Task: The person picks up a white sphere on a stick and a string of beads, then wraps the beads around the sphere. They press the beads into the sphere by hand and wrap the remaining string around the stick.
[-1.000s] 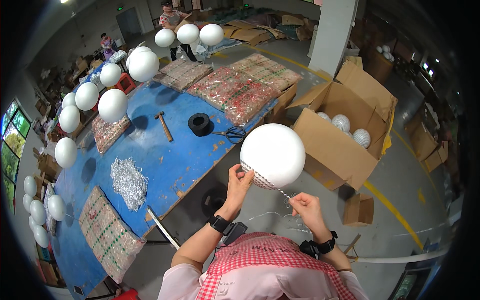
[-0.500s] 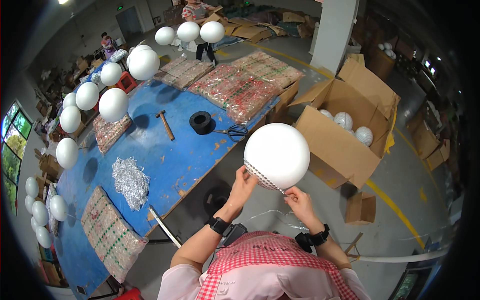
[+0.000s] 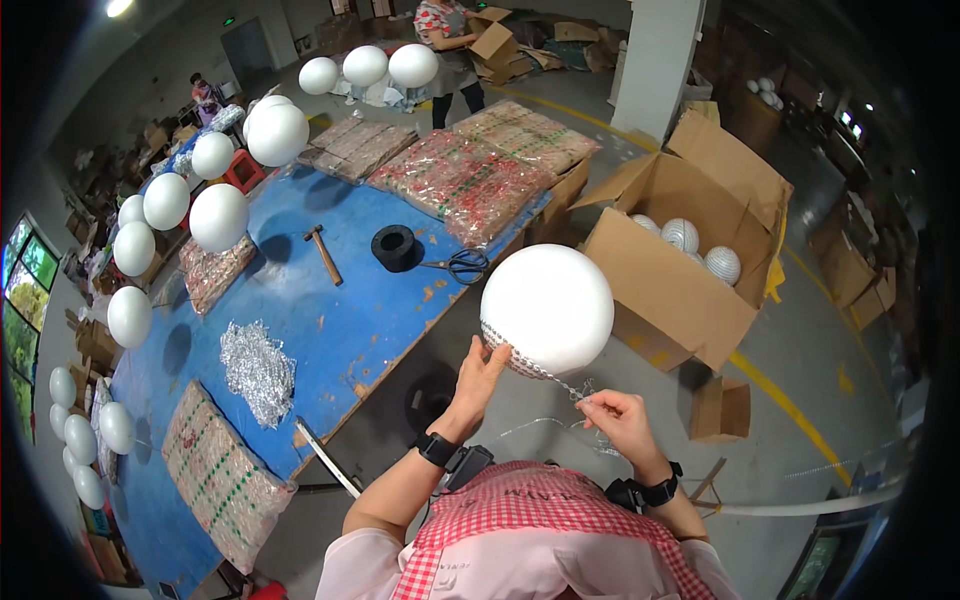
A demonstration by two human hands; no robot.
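A large white ball (image 3: 550, 310) is in front of me, its lower left wrapped with rows of a silver beaded string (image 3: 563, 383). My left hand (image 3: 482, 378) lies against that lower-left side, fingers and thumb pressed on the wound rows. Below and right of the ball, my right hand (image 3: 616, 418) pinches the string, which stretches taut from the ball to the fingertips. A loose tangle of it sticks out above the fingers, and a thin silver length hangs between my arms. What holds the ball up is hidden.
A blue table (image 3: 330, 330) at left carries a hammer (image 3: 322, 256), black tape roll (image 3: 396, 247), scissors (image 3: 466, 265), silver strand heap (image 3: 257, 372) and wrapped packs (image 3: 465, 185). Several white balls (image 3: 219, 218) stand along its far side. An open carton (image 3: 665, 285) at right holds silver-wrapped balls (image 3: 722, 265).
My right hand has moved right and slightly down, drawing out a longer stretch of string from the ball. The left hand shifted slightly on the ball. A person in the background moved right with cardboard.
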